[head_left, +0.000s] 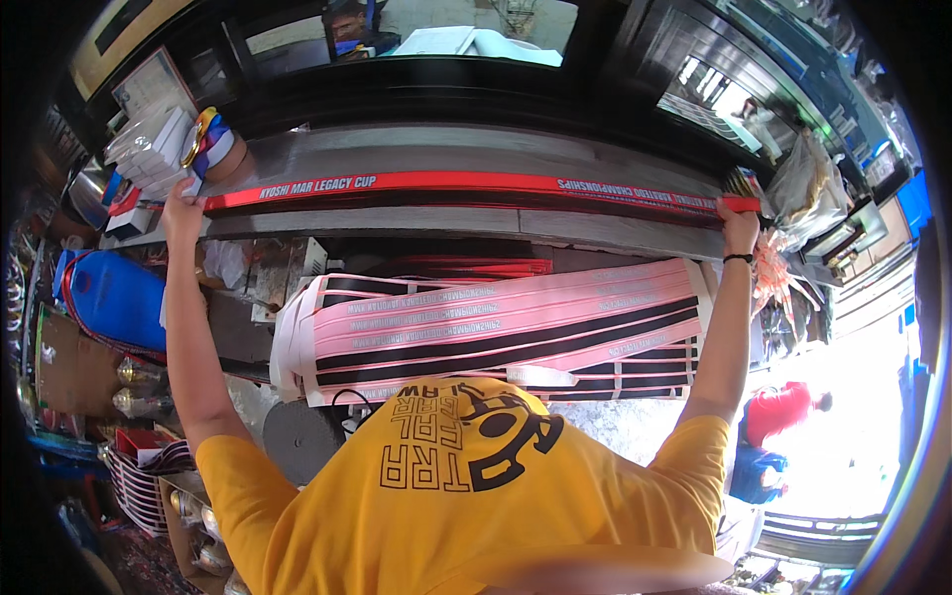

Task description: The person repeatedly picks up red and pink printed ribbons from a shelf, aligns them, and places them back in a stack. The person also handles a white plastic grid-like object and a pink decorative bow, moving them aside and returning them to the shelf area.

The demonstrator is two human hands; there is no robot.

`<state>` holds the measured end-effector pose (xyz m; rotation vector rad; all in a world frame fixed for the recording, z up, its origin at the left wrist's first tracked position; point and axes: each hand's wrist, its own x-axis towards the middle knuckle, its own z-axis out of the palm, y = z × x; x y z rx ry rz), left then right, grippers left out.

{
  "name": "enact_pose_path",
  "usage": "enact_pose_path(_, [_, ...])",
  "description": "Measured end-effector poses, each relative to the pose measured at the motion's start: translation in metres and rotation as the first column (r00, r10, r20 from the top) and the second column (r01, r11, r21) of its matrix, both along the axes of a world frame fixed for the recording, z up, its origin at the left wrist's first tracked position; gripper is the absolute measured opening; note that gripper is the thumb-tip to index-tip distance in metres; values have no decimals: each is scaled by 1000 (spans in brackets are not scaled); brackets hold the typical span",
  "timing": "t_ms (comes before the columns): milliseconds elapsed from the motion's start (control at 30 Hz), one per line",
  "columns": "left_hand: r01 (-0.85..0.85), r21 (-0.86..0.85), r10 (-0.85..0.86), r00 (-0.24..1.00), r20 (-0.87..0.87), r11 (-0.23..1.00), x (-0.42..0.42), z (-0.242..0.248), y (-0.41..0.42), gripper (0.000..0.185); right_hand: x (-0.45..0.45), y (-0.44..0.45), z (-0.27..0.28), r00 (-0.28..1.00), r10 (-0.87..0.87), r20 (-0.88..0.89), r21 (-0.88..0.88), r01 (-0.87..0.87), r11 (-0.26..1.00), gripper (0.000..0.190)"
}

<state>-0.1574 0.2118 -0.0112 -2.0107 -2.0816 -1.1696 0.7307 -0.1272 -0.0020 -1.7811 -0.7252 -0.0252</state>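
A long red printed ribbon strap (461,181) stretches nearly straight across the grey wooden ledge (446,145), with white lettering along it. My left hand (184,207) pinches its left end, beside a stack of white boxes. Its right end is gripped in my right hand (738,227), with a short piece sticking out past the fingers. More layers of red strap seem to lie just under the top one. Nearer my body, printed pink-and-black transfer paper (416,323) is spread in overlapping lengths. Behind the paper rests a bundle of red straps (513,265), partly covered.
Left of me are white boxes (152,145), ribbon medals (212,137) and a blue plastic jug (111,290). A clear plastic bag (807,186) hangs or stands beyond my right hand. A person in red (777,413) is at the right; another person shows behind the window opening (446,44).
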Motion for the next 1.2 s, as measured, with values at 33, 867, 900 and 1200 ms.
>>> enact_pose_path(33, [8,22,-8,1000,-1,1000,0,-1,0,44,1,-2,1,993,18,112,-21,-16,1000,31])
enact_pose_path(867, [-16,227,75,964,-255,974,18,6,-16,61,-18,-28,26,825,-330,459,-210,462,862,98])
enact_pose_path(900, [-19,271,98,954,-282,962,23,13,-21,60,-11,-32,31,818,-325,474,-206,462,863,97])
enact_pose_path(1200, [673,62,-623,712,-324,737,199,71,-107,43,-58,-1,76,799,506,326,-522,-294,801,45])
